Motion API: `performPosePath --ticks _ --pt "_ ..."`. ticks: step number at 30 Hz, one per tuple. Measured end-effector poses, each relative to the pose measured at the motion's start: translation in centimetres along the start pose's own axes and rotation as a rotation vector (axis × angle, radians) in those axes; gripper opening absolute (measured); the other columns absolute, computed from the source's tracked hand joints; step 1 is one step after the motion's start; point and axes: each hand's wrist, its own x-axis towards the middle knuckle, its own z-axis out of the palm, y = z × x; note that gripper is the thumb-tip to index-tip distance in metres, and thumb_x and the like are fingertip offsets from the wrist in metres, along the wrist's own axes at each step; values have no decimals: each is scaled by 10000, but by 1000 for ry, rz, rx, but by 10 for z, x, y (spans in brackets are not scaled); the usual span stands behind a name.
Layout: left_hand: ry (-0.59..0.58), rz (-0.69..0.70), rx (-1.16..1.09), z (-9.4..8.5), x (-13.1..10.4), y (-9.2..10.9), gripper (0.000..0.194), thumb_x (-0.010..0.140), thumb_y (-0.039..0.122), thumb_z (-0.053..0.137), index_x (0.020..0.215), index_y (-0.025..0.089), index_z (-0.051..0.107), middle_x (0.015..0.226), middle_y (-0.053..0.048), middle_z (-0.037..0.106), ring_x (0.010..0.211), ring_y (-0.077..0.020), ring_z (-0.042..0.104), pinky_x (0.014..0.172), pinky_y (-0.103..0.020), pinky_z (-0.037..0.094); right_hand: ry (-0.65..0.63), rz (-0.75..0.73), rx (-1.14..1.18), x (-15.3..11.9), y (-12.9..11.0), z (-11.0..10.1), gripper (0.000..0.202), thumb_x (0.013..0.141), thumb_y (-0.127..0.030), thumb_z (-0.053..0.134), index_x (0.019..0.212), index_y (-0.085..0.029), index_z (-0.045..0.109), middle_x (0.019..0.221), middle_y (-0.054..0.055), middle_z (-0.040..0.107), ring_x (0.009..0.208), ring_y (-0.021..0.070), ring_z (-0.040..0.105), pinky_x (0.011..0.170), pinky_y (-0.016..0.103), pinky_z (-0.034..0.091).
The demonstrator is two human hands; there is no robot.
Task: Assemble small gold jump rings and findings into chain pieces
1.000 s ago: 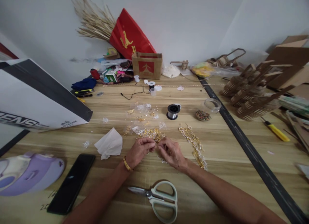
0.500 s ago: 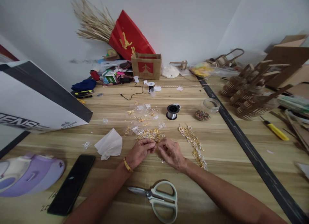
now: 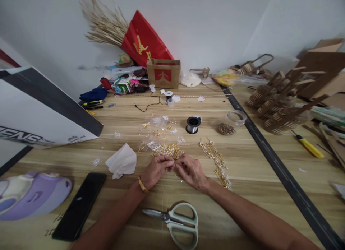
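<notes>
My left hand (image 3: 159,168), a gold bracelet at its wrist, pinches something too small to make out between thumb and forefinger. Close beside it, my right hand (image 3: 191,172) is also closed in a pinch, its fingertips nearly meeting the left ones. What the right fingers hold is hidden. Just beyond both hands lies a heap of gold and clear beads (image 3: 167,150). Some clear beaded pieces (image 3: 179,178) show under the right hand. To its right, finished-looking gold and clear bead strands (image 3: 216,160) with rings lie together. Scissors (image 3: 176,219) with pale green handles rest in front of me.
A spool of wire (image 3: 192,125) and a glass jar of dark beads (image 3: 231,123) stand beyond the hands. At left are a white tissue (image 3: 122,162), a black phone (image 3: 81,205) and a white box (image 3: 45,110). Small wooden baskets (image 3: 283,106) and a yellow-handled screwdriver (image 3: 309,146) lie right.
Both hands stay almost in place, fingertips together. The right fingertips have shifted very slightly to the left; nothing else visibly moves.
</notes>
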Motion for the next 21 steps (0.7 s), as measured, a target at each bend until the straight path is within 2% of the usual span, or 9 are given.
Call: performPosePath --ticks 11,21 --pt "69 94 334 4 -5 9 166 605 243 745 685 119 667 592 9 601 584 -92 494 596 -223 371 -18 25 -11 1 3 2 111 904 -205 457 844 -182 548 691 24 568 607 130 513 578 240 409" --pt "120 143 503 2 -5 11 151 628 260 721 670 122 676 578 11 597 578 -96 485 586 -218 374 -24 47 6 2 3 2 113 901 -211 464 837 -182 553 691 22 569 594 125 509 563 234 405"
